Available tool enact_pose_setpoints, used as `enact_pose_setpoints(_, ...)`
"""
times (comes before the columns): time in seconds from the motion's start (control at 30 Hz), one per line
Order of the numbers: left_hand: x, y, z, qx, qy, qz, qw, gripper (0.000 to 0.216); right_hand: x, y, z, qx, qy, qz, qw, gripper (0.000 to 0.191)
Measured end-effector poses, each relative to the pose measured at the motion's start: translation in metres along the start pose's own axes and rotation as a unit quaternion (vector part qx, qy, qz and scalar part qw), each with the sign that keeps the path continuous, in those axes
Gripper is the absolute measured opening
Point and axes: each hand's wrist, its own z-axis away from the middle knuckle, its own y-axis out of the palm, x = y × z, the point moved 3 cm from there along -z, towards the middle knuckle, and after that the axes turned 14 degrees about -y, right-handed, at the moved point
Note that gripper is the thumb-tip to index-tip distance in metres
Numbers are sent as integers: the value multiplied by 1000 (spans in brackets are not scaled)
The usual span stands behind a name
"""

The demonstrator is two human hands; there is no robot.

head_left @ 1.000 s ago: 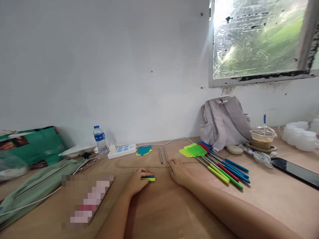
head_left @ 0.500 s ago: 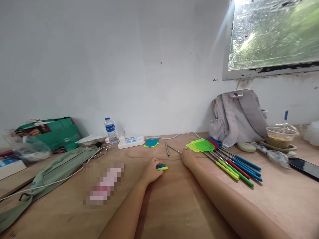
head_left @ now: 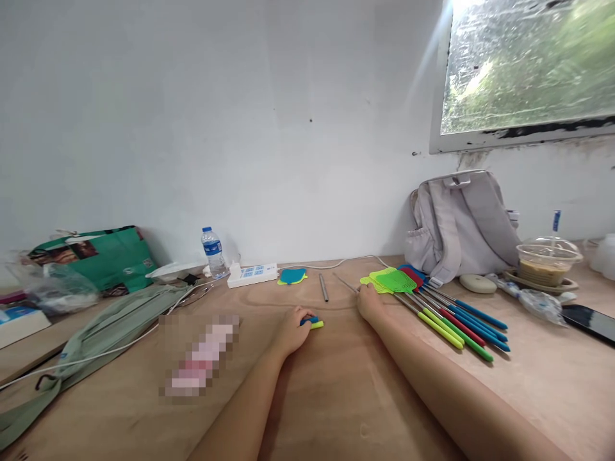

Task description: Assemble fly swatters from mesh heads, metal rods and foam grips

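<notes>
My left hand (head_left: 292, 331) rests on the table with its fingers curled over a blue fly swatter handle (head_left: 311, 319). Beside that handle lies a yellow-green one (head_left: 317, 325), partly covered by the hand. My right hand (head_left: 369, 303) pinches the near end of a thin metal rod (head_left: 344, 282) low over the table. Left of the rod lies a thicker grey metal tube (head_left: 323, 288). Farther back, a blue swatter head (head_left: 293, 276) is stacked on a yellow-green head (head_left: 298, 280). Just right of my right hand are several whole fly swatters with green heads (head_left: 394, 280) in front.
A grey backpack (head_left: 461, 224) leans on the wall at right, near a drink cup (head_left: 546, 262) and a phone (head_left: 590, 325). Back left stand a water bottle (head_left: 213, 251), a white box (head_left: 252, 274) and a green bag (head_left: 113, 259). A grey-green strap (head_left: 110, 339) lies at left.
My right hand has shifted slightly right, drawing the thin rod away from the thicker tube. My left hand has moved very little; slightly more of the yellow-green handle is covered.
</notes>
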Motion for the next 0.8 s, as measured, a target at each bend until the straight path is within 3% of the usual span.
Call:
enact_pose_setpoints(0.2,1,0,1,7,9,-10,1000,25,-3,-2,-5,-92,24,-202,975,23)
enact_pose_setpoints(0.43,0,-1,1,-29,19,6,999,25,25,9,8,-91,-2,-485,870,34)
enact_pose_setpoints(0.63,-9,-5,5,-35,57,24,997,25,62,26,25,-105,3,-603,791,37)
enact_pose_setpoints(0.8,-14,-7,7,-26,86,16,996,28,75,25,33,-83,8,-647,758,38)
